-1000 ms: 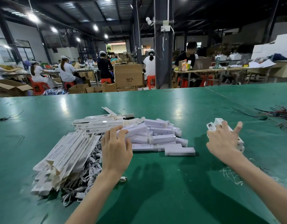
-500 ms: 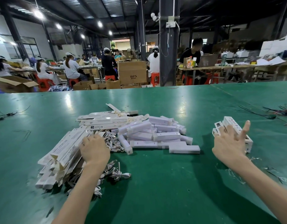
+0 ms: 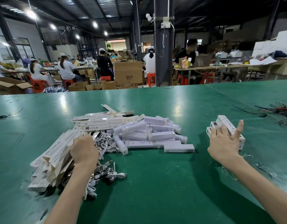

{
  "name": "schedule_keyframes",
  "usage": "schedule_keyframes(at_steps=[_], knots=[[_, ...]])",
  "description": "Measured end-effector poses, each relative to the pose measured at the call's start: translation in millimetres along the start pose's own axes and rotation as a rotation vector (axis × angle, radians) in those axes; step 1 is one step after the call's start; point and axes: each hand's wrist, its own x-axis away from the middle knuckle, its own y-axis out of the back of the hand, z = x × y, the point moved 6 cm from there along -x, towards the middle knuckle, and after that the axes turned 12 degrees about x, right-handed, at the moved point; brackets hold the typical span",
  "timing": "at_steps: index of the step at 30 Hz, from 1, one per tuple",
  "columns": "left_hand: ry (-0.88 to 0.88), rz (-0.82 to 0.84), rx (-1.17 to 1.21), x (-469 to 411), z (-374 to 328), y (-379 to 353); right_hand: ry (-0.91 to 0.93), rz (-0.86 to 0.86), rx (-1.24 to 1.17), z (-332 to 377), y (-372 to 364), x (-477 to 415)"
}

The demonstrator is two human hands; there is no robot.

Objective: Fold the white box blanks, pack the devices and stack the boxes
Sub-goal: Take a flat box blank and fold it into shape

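Note:
A heap of flat white box blanks (image 3: 57, 157) lies at the left of the green table (image 3: 155, 191). My left hand (image 3: 84, 151) is curled over the heap's right edge, its fingertips hidden among the blanks. White coiled cables (image 3: 107, 144) lie beside and under that hand. A pile of white devices (image 3: 149, 135) sits in the middle. At the right stands a small stack of packed boxes (image 3: 226, 125). My right hand (image 3: 223, 143) rests on that stack with fingers spread and straight.
More flat blanks (image 3: 100, 122) lie behind the devices. Dark loose wires (image 3: 278, 110) are scattered at the far right, and a thin wire (image 3: 3, 116) at the far left. Beyond the table's far edge people work at benches among cardboard cartons (image 3: 128, 73).
My left hand has left the device pile and moved left and down onto the heap of blanks. My right hand stays on the packed stack.

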Motion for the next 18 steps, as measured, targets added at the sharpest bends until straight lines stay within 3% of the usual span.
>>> schedule_keyframes(at_steps=[7, 9, 12, 13, 15, 16, 18], knots=[[-0.088, -0.136, 0.225, 5, -17, 28, 0.006, -0.077, -0.046, -1, 10, 7], [-0.177, -0.223, 0.362, 9, -28, 44, -0.013, -0.264, -0.198, -2, 27, 14], [-0.427, -0.277, 0.696, 28, -58, 68, -0.033, -0.652, -0.659, -8, 60, 35], [-0.47, -0.227, 0.844, 34, -68, 73, -0.01, -0.732, -0.834, -9, 69, 42], [-0.429, -0.027, 1.161, 43, -85, 73, 0.117, -0.727, -1.17, -2, 83, 56], [-0.358, 0.121, 1.334, 48, -93, 68, 0.202, -0.647, -1.329, 4, 86, 61], [-0.145, 0.439, 1.662, 61, -106, 53, 0.384, -0.33, -1.629, 22, 87, 68]])
